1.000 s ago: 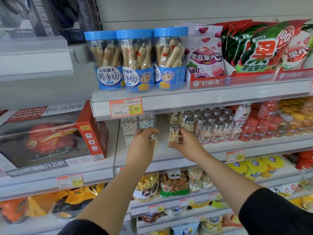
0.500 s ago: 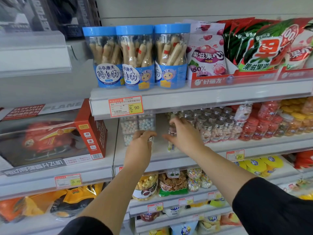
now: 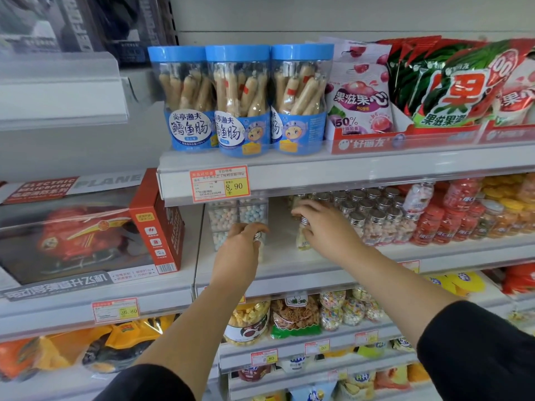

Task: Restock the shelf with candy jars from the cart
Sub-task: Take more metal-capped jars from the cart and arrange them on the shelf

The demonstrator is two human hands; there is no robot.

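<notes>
The middle shelf (image 3: 289,270) holds a block of small clear candy jars with silver lids (image 3: 373,215). My right hand (image 3: 330,233) reaches in at the left end of that block and pinches one candy jar (image 3: 302,241) just below its lid. The jar stands upright on the shelf. My left hand (image 3: 237,253) grips a second small candy jar (image 3: 257,236); only its silver lid shows past my fingers. It is just above the shelf, in front of clear boxes of pastel candy balls (image 3: 237,215). The cart is out of view.
Red and orange jars (image 3: 451,221) fill the shelf's right part. The upper shelf with its price tag (image 3: 219,183) overhangs closely, carrying blue-lidded sausage tubs (image 3: 240,102) and gummy bags (image 3: 448,82). A boxed toy helicopter (image 3: 86,227) stands at left. Snack jars (image 3: 249,319) sit below.
My right hand has carried its jar deeper and down onto the shelf beside the silver-lidded block. My left hand has moved slightly forward with its jar. The camera has come closer.
</notes>
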